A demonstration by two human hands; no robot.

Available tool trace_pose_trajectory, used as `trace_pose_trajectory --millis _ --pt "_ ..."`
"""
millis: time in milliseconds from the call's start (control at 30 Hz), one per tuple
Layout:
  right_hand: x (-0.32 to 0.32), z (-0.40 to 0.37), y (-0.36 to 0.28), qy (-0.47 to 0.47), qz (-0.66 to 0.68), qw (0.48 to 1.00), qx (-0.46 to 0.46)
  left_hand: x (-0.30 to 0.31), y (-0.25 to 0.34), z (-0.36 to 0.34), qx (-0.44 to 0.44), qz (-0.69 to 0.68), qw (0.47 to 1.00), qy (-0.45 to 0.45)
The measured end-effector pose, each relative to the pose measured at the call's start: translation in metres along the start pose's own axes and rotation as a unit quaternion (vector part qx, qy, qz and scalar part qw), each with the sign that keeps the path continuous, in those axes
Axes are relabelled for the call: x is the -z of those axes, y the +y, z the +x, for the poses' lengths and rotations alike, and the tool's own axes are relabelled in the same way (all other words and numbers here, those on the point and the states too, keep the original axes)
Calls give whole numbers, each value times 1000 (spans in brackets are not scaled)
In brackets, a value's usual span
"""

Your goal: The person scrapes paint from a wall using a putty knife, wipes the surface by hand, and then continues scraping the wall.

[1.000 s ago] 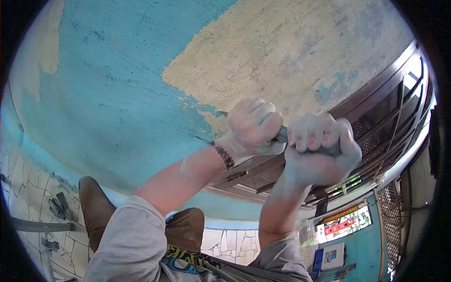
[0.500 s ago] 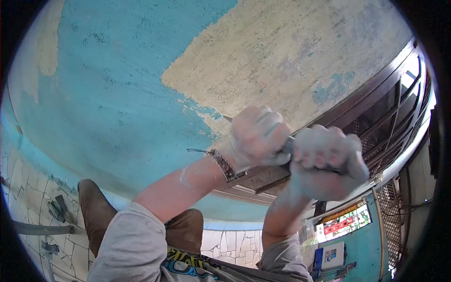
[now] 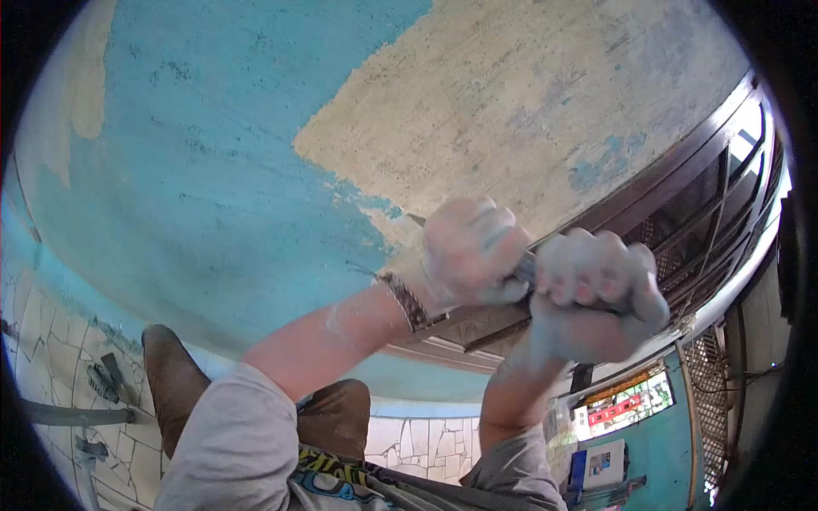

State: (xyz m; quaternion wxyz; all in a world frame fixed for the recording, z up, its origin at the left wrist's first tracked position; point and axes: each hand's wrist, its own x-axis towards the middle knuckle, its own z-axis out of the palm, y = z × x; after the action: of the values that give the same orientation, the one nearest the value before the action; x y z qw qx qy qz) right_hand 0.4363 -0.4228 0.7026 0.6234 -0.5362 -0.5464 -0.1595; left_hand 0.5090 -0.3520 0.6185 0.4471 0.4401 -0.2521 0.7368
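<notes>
A wall [image 3: 230, 153] carries blue paint, with a large bare beige patch [image 3: 477, 111] where the paint is off. My left hand [image 3: 474, 251], dusty and with a beaded bracelet [image 3: 402, 300] at its wrist, is closed round a scraping tool. The thin tip of the tool [image 3: 416, 219] sticks out past that hand, beside the ragged edge of the blue paint. My right hand [image 3: 596, 294] is wrapped round the rear part of the same tool; a dark piece of handle [image 3: 526, 269] shows between both fists.
A dark wooden window frame [image 3: 630, 192] borders the wall at right. Below lie stone-patterned flooring [image 3: 426, 447] and tools [image 3: 106, 379] at the left. A white-and-blue box [image 3: 601, 467], a lattice [image 3: 705, 400] and a bright opening [image 3: 626, 409] show at lower right.
Both hands and the tool have shifted very slightly to the right. The grip is the same, and the wall looks unchanged.
</notes>
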Motion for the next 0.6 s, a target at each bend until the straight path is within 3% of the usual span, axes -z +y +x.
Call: trace_pose_trajectory --millis 67,233,333,433,467,567,600 --pt "2 2 -2 -12 65 998 9 0 -5 1 -2 8 1000 3" --pt "9 -7 3 21 28 999 -25 4 -10 -12 15 0 999 -40" --pt "0 -1 -10 -6 47 999 5 1 4 6 -11 7 1000 7" --pt "0 -3 11 167 -20 984 -58 2 -12 -14 14 32 999 -26" --pt "4 -3 11 96 -34 994 -50 2 -13 -17 12 37 999 -27" --pt "-3 -2 -5 91 -16 994 -56 3 -6 -7 -8 2 1000 -23" --pt "1 0 -5 47 45 998 -26 2 -12 -6 -15 5 1000 -15"
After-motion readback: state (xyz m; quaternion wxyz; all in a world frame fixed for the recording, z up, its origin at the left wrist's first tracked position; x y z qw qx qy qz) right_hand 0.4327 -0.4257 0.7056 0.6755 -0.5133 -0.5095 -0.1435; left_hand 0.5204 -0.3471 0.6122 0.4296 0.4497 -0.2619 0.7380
